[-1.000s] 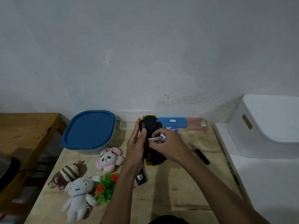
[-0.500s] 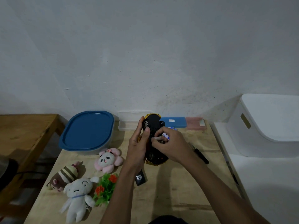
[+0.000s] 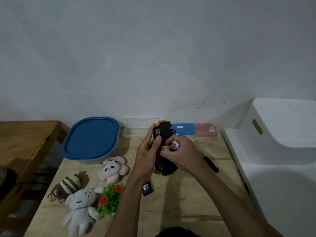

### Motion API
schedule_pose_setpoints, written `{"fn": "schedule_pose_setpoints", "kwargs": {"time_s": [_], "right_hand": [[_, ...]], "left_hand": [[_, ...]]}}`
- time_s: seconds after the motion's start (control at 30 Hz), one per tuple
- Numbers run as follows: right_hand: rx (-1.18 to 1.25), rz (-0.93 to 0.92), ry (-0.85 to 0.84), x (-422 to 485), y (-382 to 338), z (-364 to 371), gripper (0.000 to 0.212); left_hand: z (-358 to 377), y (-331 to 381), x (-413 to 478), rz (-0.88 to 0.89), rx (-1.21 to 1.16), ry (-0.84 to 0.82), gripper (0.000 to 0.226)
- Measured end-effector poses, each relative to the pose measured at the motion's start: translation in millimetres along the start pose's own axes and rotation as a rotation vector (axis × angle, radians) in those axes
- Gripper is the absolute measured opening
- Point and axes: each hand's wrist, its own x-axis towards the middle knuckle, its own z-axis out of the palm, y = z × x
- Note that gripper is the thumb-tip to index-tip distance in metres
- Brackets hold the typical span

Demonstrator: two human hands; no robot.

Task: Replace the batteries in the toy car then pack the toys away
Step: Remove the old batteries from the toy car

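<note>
The toy car (image 3: 163,132) is held upside down above the light wooden table (image 3: 188,211), its black underside and wheels facing up and its yellow body showing only at the two ends. The left hand (image 3: 147,154) grips the car's left flank, with the thumb laid across the underside and the other fingers wrapped behind it. The right hand (image 3: 181,154) comes in from the car's right side, its fingers curled and pinching a white and blue battery (image 3: 176,144) that lies crosswise against the middle of the underside; whether it sits in a compartment cannot be made out. Just below the car's near end, a small black piece with a white emblem (image 3: 147,188) lies on the table beside the left wrist. To the car's right lies a black screwdriver (image 3: 211,163), and farther right stands a white bin (image 3: 280,130). Behind the car, along the wall, sit a clear plastic box (image 3: 136,129), a blue case (image 3: 183,128) and a pink case (image 3: 205,130). Left of the car stands a blue-lidded container (image 3: 90,137). Nearer than that, still to the car's left, lie a pink panda plush (image 3: 112,168), a striped brown plush (image 3: 66,187), a white plush (image 3: 80,207) and a green toy plant with orange flowers (image 3: 111,199).
</note>
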Motion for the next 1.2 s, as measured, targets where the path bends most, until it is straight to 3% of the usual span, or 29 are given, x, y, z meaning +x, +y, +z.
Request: {"fn": "schedule_pose_setpoints", "kwargs": {"time_s": [0.1, 0.3, 0.43, 0.53, 0.63, 0.73, 0.8, 0.93, 1.0, 1.1, 1.2], "right_hand": [[-0.049, -0.073, -0.004, -3.8, 0.8, -4.2, 0.008], [-0.25, -0.141, -0.171, -3.1, -0.1, -15.0, 0.022], [-0.314, -0.244, 0.006, 5.7, 1.3, -13.8, 0.025], [-0.078, -0.096, 0.123, 9.6, 1.2, -13.2, 0.033], [0.447, 0.164, 0.087, 12.4, -1.6, -17.4, 0.037], [0.768, 0.235, 0.056, 12.5, -6.6, -23.6, 0.031], [0.883, 0.297, 0.049, 12.0, -5.8, -25.7, 0.022], [0.874, 0.36, -0.035, 8.7, -4.2, -30.4, 0.015], [0.733, 0.346, -0.062, 7.9, -7.9, -33.7, 0.012], [0.07, 0.087, -0.139, 9.6, -17.3, -40.6, 0.019], [-0.497, -0.204, -0.428, 16.5, -31.0, -46.3, 0.019]], "left_hand": [[0.0, 0.1, 0.5, -0.06, -0.056, 0.003, 0.049], [-2.3, -3.0, 2.8, -0.165, -0.188, 0.001, 0.046], [-0.3, -4.3, 2.5, -0.214, -0.213, -0.014, 0.043], [-2.6, -3.2, 3.9, -0.201, -0.206, -0.067, 0.04], [-8.6, -2.5, 4.1, -0.235, -0.226, -0.093, 0.042], [-15.1, -0.8, 3.9, -0.331, -0.267, -0.091, 0.055], [-17.6, 0.3, 4.2, -0.371, -0.266, -0.084, 0.061], [-19.0, 2.2, 4.3, -0.405, -0.27, -0.089, 0.063], [-21.2, 3.1, 3.5, -0.413, -0.261, -0.091, 0.06], [-25.2, 7.7, 2.7, -0.424, -0.19, -0.131, 0.053], [-28.3, 15.8, 3.7, -0.481, -0.149, -0.101, 0.047]]}}
